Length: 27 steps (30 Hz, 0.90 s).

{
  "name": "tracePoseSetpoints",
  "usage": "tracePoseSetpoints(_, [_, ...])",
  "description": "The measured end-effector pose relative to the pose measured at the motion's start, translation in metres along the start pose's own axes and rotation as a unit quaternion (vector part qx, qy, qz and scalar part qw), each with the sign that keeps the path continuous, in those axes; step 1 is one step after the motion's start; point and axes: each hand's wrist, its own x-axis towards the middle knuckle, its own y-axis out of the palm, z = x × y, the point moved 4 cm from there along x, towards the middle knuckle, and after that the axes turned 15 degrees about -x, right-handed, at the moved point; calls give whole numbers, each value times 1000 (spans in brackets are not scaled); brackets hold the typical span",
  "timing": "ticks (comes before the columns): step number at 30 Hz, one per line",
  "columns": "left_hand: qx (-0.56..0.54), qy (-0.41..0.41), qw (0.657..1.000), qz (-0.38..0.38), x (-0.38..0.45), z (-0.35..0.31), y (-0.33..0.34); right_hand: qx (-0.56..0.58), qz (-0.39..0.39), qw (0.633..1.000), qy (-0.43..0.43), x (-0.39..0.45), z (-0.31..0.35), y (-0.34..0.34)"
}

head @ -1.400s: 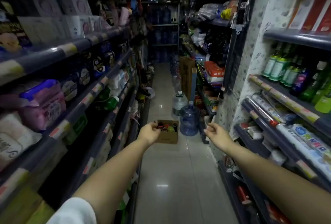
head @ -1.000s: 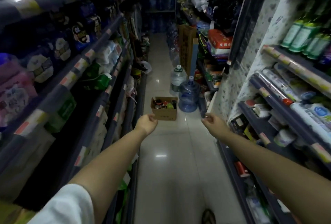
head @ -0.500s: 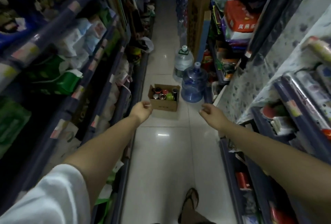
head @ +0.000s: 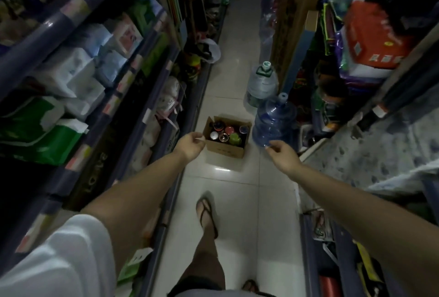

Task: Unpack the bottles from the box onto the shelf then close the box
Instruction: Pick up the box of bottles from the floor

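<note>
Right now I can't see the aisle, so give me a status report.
Left hand and right hand empty, short of box. Box open on floor, bottles inside. Blue water jug beside box.

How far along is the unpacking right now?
Nothing looks done: the box sits open on the floor, bottles upright inside. In hand: nothing; the left hand and right hand reach toward the box, both empty, not touching it. Left: all bottles to the shelf, then closing the flaps.
</note>
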Motion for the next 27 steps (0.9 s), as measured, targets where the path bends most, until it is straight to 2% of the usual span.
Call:
tracePoseSetpoints(7, [-14,5,1000,9,134,-42,-20,-9,-27,999,25,122,61,-4])
tracePoseSetpoints(14, [35,-14,999,36,237,-73,-41,6,-10,998,56,209,111,-4])
tracePoseSetpoints(19, [60,-36,997,36,286,-80,-30,41,-3,996,83,253,113,-5])
tracePoseSetpoints(27, [12,-91,995,24,361,-86,15,42,24,993,104,341,83,-17])
